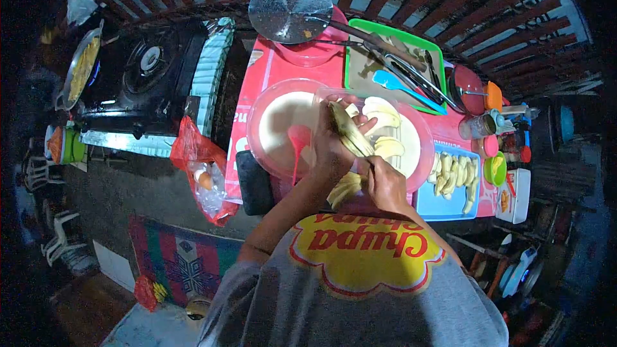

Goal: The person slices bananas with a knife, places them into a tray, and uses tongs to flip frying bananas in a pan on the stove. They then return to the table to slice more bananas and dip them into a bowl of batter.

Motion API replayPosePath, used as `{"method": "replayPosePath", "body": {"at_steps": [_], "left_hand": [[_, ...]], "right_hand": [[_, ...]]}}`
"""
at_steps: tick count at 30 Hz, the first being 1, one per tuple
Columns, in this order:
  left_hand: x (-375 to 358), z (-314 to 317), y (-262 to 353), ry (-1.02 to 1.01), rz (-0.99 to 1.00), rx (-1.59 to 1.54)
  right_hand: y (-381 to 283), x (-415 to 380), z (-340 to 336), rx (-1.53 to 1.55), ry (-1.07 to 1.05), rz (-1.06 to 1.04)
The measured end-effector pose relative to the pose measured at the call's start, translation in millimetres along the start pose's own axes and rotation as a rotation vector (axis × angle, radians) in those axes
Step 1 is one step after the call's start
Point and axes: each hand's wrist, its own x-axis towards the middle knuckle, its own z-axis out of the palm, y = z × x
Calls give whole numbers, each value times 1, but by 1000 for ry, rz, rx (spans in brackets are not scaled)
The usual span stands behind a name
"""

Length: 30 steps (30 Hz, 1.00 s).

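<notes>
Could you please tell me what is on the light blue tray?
Several peeled bananas lie close together on the light blue tray; the parts of its surface directly beneath them are covered and cannot be seen.

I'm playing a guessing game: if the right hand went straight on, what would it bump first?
Probably the banana in the left hand; the right hand points toward it, though one picture leaves depth unclear.

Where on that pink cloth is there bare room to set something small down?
One patch of pink printed tablecloth lies between the green-rimmed tray, pale-blue rectangular tray and pink-rimmed plastic tub; another, left of the round pink bowl. It's crowded around the left hand, right hand, pale banana slices and clear glass jar.
</notes>
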Motion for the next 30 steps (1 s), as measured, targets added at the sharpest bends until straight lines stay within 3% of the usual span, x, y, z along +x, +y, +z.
{"method": "replayPosePath", "body": {"at_steps": [3,8,18,20,23,30], "left_hand": [[2,-6,-6,37,62,56],[8,-21,-16,109,6,-68],[5,-11,-9,311,-104,47],[4,-6,-7,308,-131,16],[6,-5,-4,301,-165,-16],[5,-6,-7,317,-162,-106]], "right_hand": [[-1,0,1,42,-25,20],[0,-1,3,-4,-111,103],[0,-2,-2,15,-97,120],[1,-1,-4,38,-212,181],[5,-2,6,-42,-107,56],[6,-5,9,-14,-163,151]]}}
